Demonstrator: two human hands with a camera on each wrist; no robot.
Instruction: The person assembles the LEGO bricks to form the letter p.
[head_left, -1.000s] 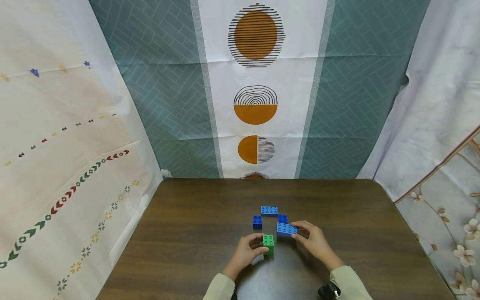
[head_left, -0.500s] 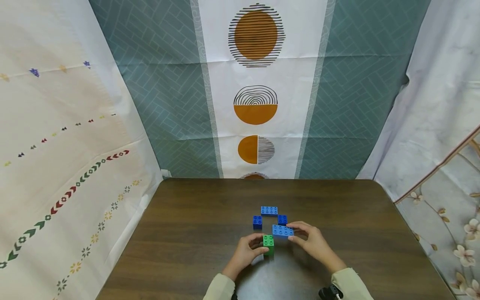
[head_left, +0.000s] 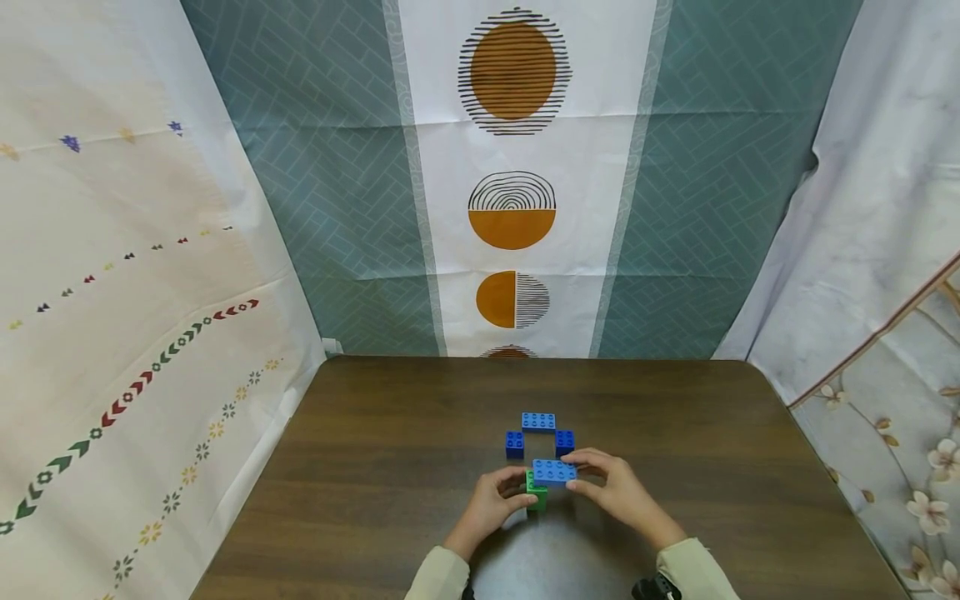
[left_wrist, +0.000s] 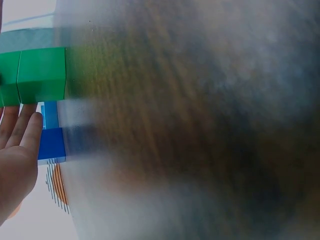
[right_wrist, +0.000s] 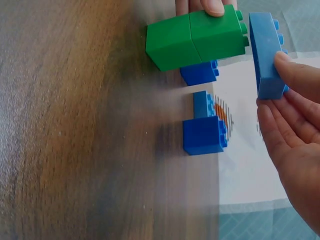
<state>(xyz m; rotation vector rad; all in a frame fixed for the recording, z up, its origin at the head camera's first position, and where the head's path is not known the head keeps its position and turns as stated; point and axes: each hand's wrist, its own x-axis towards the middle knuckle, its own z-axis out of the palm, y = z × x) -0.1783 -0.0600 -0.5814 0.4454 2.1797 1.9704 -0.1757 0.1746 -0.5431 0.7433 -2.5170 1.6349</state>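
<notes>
My left hand point(head_left: 491, 504) grips a stack of two green toy building bricks point(head_left: 537, 500) standing upright on the table; in the right wrist view its thumb lies against the upper green brick point(right_wrist: 217, 37). Between thumb and fingertips my right hand point(head_left: 626, 496) pinches a light blue brick point(head_left: 554, 472), longer than the green ones. That brick is held over the stack, studs up, and hides part of the green top in the head view. A thin gap shows between the light blue brick point(right_wrist: 266, 62) and the green studs in the right wrist view.
Beyond the hands, two dark blue bricks, one on the left point(head_left: 514, 445) and one on the right point(head_left: 565, 442), sit on the brown table point(head_left: 360, 483). Another light blue brick point(head_left: 538, 422) lies behind them. Patterned cloths point(head_left: 330, 208) hang around the table.
My right hand has carried the light blue brick leftward and toward me, from beside the green stack to over it. My left hand and the green bricks have stayed in place.
</notes>
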